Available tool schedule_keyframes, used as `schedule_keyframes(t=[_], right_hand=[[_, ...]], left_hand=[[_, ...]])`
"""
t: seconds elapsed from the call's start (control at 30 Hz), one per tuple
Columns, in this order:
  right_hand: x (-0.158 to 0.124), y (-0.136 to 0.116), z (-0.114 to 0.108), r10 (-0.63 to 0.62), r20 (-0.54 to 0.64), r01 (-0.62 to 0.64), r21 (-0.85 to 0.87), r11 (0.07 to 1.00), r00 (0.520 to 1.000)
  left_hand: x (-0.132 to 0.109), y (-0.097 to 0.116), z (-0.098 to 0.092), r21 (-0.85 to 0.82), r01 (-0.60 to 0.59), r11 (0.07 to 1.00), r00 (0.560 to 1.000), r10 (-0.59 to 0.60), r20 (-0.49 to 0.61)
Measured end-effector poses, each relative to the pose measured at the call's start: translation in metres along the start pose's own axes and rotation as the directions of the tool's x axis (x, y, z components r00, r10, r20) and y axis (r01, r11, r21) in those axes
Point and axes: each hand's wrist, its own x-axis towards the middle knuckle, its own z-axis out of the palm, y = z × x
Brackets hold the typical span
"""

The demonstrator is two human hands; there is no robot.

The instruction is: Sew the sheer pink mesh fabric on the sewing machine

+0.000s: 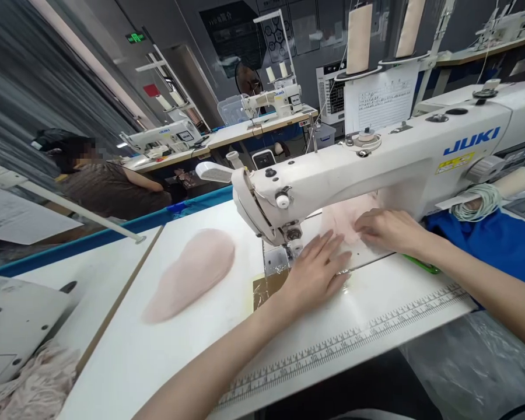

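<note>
My left hand (314,269) lies flat, fingers stretched out, on the white table just right of the needle area of the white JUKI sewing machine (402,154). My right hand (387,228) rests palm down with its fingers together on a pale pink fabric piece (347,220) under the machine's arm. The fabric's front edge lies between both hands. A second pale pink fabric piece (191,273) lies loose on the table to the left of the machine, away from both hands.
A printed ruler strip (376,326) runs along the table's front edge. Blue cloth (492,245) and a coil of white cord (476,201) lie at the right. More pink fabric (35,385) bunches at the lower left. A seated person (105,184) and other sewing machines (166,137) are behind.
</note>
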Motion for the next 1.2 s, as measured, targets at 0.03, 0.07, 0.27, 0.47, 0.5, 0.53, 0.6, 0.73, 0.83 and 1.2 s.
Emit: schedule_keyframes(t=[0.03, 0.07, 0.27, 0.47, 0.5, 0.53, 0.6, 0.73, 0.83, 1.2], right_hand=[[-0.001, 0.001, 0.001, 0.010, -0.015, -0.010, 0.001, 1.000, 1.000], [-0.002, 0.002, 0.002, 0.025, -0.034, -0.024, 0.003, 1.000, 0.999], [0.002, 0.012, 0.003, 0.188, -0.201, -0.183, 0.042, 0.982, 0.962], [0.002, 0.004, -0.016, 0.095, -0.310, -0.052, 0.145, 0.988, 0.946], [-0.002, -0.001, -0.022, 0.032, -0.272, 0.021, 0.192, 0.981, 0.962], [-0.006, -0.009, -0.028, -0.031, -0.199, 0.085, 0.265, 0.960, 0.979], [-0.018, -0.028, -0.039, -0.184, 0.020, 0.150, 0.496, 0.855, 0.983], [-0.047, -0.072, -0.045, -0.524, 0.284, 0.056, 0.839, 0.541, 0.803], [-0.063, -0.099, -0.033, -0.429, 0.202, 0.053, 0.857, 0.513, 0.880], [-0.044, -0.175, 0.006, 0.070, -0.017, 0.005, 0.984, 0.176, 0.997]], left_hand=[[0.012, -0.003, 0.008, 0.037, 0.033, 0.999, 0.999, -0.035, 0.040], [0.022, -0.006, 0.015, 0.064, 0.100, 0.993, 0.993, -0.103, 0.060], [0.034, -0.010, 0.033, 0.040, 0.307, 0.951, 0.946, -0.309, 0.101], [0.042, -0.002, 0.034, 0.004, 0.279, 0.960, 0.955, -0.279, 0.100], [0.045, -0.002, 0.035, 0.003, 0.279, 0.960, 0.955, -0.278, 0.103], [0.047, -0.002, 0.036, -0.001, 0.279, 0.960, 0.955, -0.277, 0.107], [0.050, -0.003, 0.039, -0.014, 0.277, 0.961, 0.955, -0.274, 0.113], [0.045, -0.006, 0.035, -0.040, 0.264, 0.964, 0.962, -0.259, 0.089], [0.022, -0.002, 0.015, -0.150, 0.237, 0.960, 0.971, -0.237, 0.014], [-0.099, 0.051, -0.044, -0.646, 0.279, 0.711, 0.889, -0.445, -0.106]])
